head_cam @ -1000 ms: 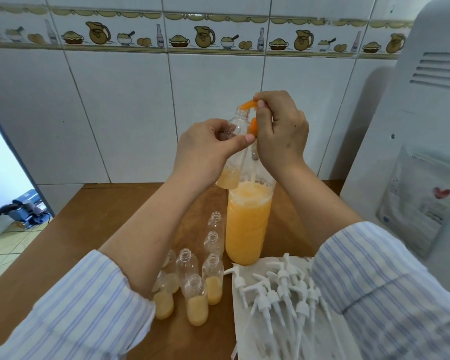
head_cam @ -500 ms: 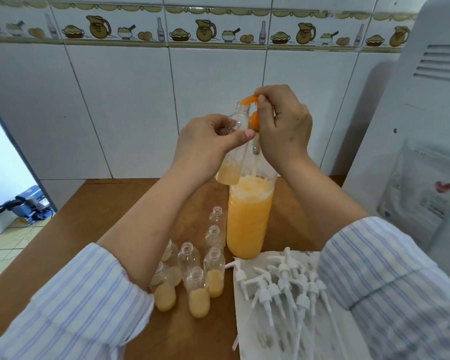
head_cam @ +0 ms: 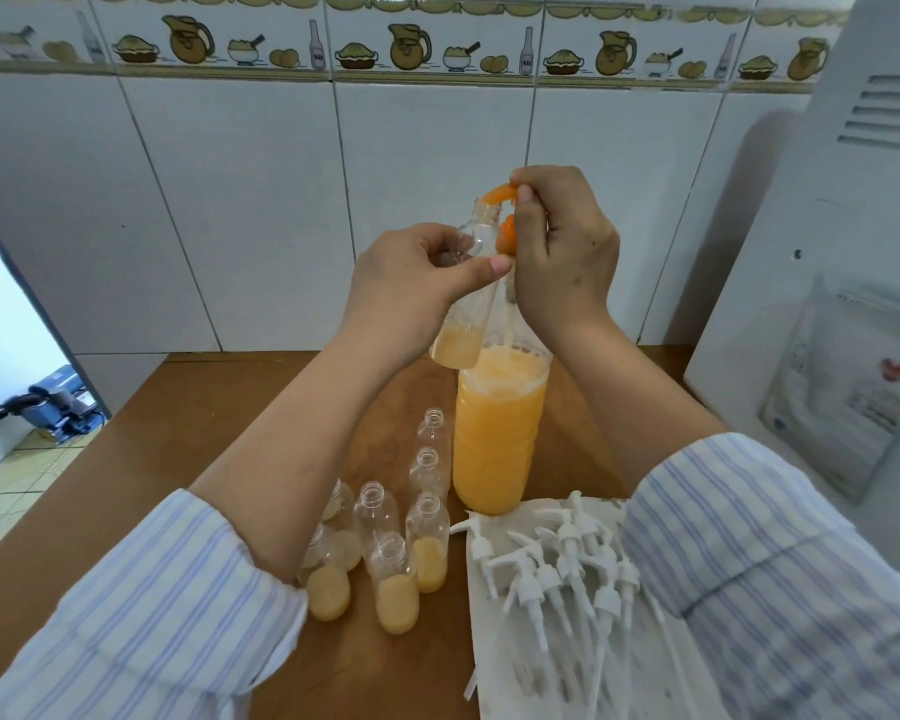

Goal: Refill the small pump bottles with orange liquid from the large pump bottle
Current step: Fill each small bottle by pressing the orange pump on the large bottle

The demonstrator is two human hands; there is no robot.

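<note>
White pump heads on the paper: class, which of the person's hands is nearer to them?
Right. The right hand works the orange pump above the white pump heads; the left hand is further left.

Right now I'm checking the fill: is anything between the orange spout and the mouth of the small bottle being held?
Nothing visible. The orange pump spout sits right at the mouth of the small bottle gripped by the left hand; the right hand holds the pump head.
</note>
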